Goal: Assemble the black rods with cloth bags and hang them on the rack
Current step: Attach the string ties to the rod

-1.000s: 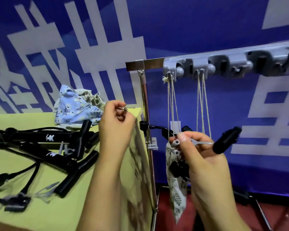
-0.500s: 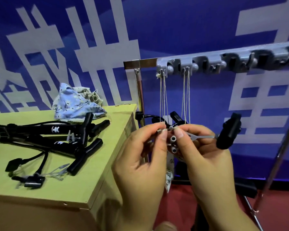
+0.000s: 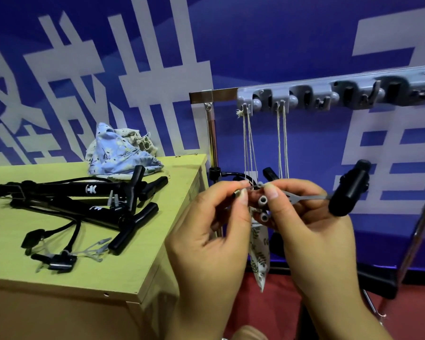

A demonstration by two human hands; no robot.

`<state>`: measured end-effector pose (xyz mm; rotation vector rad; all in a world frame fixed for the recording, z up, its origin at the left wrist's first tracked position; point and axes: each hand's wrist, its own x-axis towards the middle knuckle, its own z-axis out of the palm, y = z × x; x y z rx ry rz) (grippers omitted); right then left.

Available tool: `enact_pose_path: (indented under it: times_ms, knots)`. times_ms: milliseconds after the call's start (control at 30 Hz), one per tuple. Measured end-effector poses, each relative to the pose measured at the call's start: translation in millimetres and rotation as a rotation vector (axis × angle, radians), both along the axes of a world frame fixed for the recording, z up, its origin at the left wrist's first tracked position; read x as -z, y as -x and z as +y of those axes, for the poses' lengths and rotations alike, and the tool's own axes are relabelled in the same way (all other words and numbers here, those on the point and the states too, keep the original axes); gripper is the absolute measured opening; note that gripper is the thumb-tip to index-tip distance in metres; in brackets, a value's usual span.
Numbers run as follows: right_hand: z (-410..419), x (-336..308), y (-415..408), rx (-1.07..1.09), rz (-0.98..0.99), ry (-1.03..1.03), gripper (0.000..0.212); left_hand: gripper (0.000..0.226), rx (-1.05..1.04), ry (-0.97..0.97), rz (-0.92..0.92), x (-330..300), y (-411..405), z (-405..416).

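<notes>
Both hands meet in front of the rack [image 3: 329,92]. The right hand [image 3: 312,231] pinches the grey prongs of a rod [image 3: 349,190], black handle poking out to its right. The left hand [image 3: 211,231] pinches a small metal piece at the prong tip. A bag [image 3: 259,256] dangles below, between them. More rods [image 3: 84,200] lie on the table [image 3: 145,271], left of the left hand.

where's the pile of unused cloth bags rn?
Head view, left of centre: the cloth bags lie heaped at the back of the green table, against the blue wall, just behind the black rods.
</notes>
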<state>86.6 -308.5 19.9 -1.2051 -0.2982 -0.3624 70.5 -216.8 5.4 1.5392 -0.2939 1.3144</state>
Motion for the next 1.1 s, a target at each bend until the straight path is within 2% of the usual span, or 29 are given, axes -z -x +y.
enact_pose_path:
  times_ms: [200, 433, 600, 767, 967, 1100]
  knots:
    - [-1.6, 0.6, -1.4, -0.013, 0.005, 0.001, 0.012, 0.013, 0.025, 0.021, -0.006, 2.0, -1.9, -1.8]
    - [-4.2, -0.9, 0.7, 0.007, -0.021, 0.039, 0.003, 0.012, -0.004, -0.022, -0.005, 3.4, -3.8, -2.5]
    - [-4.2, 2.6, -2.5, 0.003, -0.008, 0.012, 0.004, 0.012, -0.014, -0.004, -0.031, 4.8, -3.3, -5.6]
    - [-4.1, 3.3, -1.6, -0.016, -0.008, 0.008, 0.015, 0.013, -0.043, -0.061, -0.005, 3.6, -2.5, -5.8]
    - [-4.1, 5.3, -2.3, -0.027, -0.049, -0.001, 0.003, 0.012, -0.196, -0.180, -0.030, 4.6, -2.7, -6.9]
    - [-2.7, 4.3, -1.1, -0.052, -0.102, 0.021, 0.014, 0.011, -0.299, -0.277, -0.023, 8.0, -6.2, -4.6]
